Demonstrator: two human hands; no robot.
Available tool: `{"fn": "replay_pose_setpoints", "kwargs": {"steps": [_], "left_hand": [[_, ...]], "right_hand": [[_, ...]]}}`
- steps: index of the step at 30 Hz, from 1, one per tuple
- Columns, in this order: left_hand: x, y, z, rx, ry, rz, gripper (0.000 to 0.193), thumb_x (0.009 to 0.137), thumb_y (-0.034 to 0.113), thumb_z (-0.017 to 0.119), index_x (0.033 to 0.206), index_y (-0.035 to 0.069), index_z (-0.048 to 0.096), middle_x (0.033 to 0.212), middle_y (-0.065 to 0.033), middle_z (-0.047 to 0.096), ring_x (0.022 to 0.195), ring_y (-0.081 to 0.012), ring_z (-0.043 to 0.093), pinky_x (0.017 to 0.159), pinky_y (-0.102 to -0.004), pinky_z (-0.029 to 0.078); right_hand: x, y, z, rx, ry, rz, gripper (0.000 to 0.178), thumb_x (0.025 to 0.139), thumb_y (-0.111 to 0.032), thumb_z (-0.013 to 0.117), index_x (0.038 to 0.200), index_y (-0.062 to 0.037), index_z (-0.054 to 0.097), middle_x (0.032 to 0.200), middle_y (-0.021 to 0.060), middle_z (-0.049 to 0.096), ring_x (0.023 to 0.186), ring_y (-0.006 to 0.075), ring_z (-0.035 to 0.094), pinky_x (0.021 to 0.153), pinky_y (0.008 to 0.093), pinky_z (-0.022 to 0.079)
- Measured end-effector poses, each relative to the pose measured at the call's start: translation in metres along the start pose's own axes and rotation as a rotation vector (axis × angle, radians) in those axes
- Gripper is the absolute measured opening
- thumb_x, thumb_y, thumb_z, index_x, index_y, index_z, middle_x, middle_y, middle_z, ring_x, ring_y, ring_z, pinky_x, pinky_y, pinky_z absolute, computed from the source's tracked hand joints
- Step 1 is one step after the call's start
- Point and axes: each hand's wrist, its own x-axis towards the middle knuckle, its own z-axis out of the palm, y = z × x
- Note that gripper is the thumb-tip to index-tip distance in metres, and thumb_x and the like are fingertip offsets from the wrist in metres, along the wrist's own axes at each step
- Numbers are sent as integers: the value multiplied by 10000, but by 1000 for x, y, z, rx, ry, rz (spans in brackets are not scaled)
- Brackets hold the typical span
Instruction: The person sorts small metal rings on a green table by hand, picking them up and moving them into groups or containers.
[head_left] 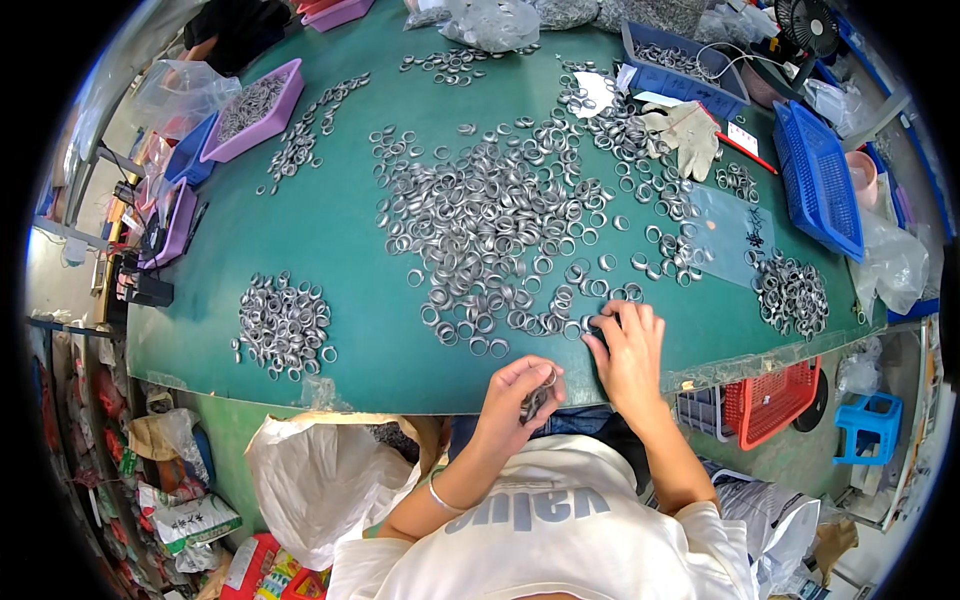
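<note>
Near the front edge of the table, my left hand (520, 396) is closed around several grey metal rings, partly hidden in the palm. To its right, my right hand (630, 352) reaches to the near edge of a large heap of metal rings (480, 205). Its thumb and fingertips are bent around a metal ring (587, 324) lying on the table. The heap is loose and spreads across the middle of the green table (370, 345).
Smaller ring piles lie at the left (285, 325) and right (792, 295). A pink tray (292, 105), blue baskets (820, 185), a work glove (685, 138), a red pen (748, 153) and a clear bag (725, 230) surround them. A white sack (310, 480) stands below the edge.
</note>
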Motion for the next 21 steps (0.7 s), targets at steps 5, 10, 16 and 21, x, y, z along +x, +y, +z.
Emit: {"fn": "replay_pose_setpoints", "kwargs": {"steps": [5, 10, 16, 21], "left_hand": [[0, 1, 4, -56, 35, -19, 218, 897, 117, 505, 1059, -16, 566, 795, -75, 558, 526, -75, 418, 371, -177, 283], [1, -4, 16, 171, 46, 133, 222, 897, 90, 509, 1079, -27, 561, 793, -52, 552, 524, -63, 407, 379, -174, 281], [5, -2, 16, 229, 52, 77, 176, 883, 137, 563, 976, -12, 571, 719, -44, 532, 475, -58, 382, 366, -183, 279], [8, 0, 11, -1, -14, -21, 151, 883, 137, 553, 946, 2, 578, 787, -64, 547, 509, -72, 410, 364, -170, 288]], "right_hand": [[-7, 5, 3, 400, 41, 89, 139, 740, -33, 646, 872, -32, 603, 865, 81, 580, 853, 247, 515, 767, 339, 368], [-25, -13, -11, 1285, -329, 645, 92, 879, -50, 545, 905, 11, 608, 818, 5, 589, 760, 85, 527, 718, 235, 420], [-15, -3, -8, 703, -77, 321, 57, 794, -41, 611, 815, 6, 634, 711, 101, 601, 709, 202, 535, 688, 289, 425], [23, 23, -5, -30, 145, 105, 89, 742, -46, 636, 830, -29, 632, 884, 79, 579, 857, 263, 502, 772, 365, 357]]}}
